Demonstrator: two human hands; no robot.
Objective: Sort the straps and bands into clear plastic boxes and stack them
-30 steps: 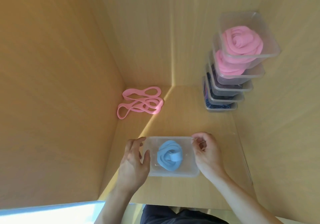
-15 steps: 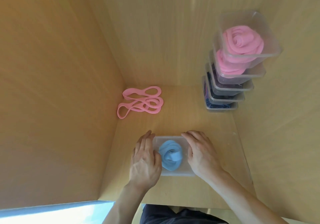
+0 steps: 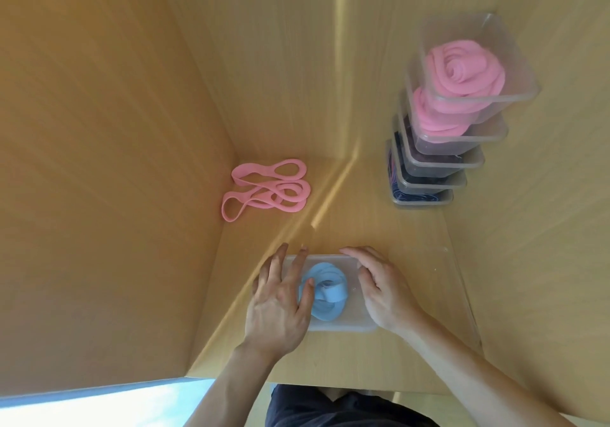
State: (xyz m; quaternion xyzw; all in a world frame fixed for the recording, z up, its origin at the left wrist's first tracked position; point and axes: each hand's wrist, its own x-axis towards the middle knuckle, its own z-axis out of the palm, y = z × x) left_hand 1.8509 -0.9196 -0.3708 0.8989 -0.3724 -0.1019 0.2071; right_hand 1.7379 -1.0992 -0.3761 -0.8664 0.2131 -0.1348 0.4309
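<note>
Since half a second ago both hands have shifted little: left hand (image 3: 280,298) has spread its fingers wider over the lid, right hand (image 3: 379,289) has drawn slightly toward the box's right edge.

Wooden compartment (image 3: 115,162): side walls close in on both sides, so reach is narrow.

Stack of boxes (image 3: 439,149), back right corner against the wall; five visible, the top two holding pink rolls, the lower ones dark contents. Probable destination for the near box; nothing lies between.

Clear plastic box (image 3: 333,327), front centre on the shelf floor. Left hand lies flat, fingers straight and splayed, on its left part; right hand rests on the right end, fingers bent down over the edge. Judged: pressing the lid shut.

Loose pink band (image 3: 264,192), back left corner, well apart, still unsorted.

Blue band (image 3: 326,294), coiled inside the near box.
</note>
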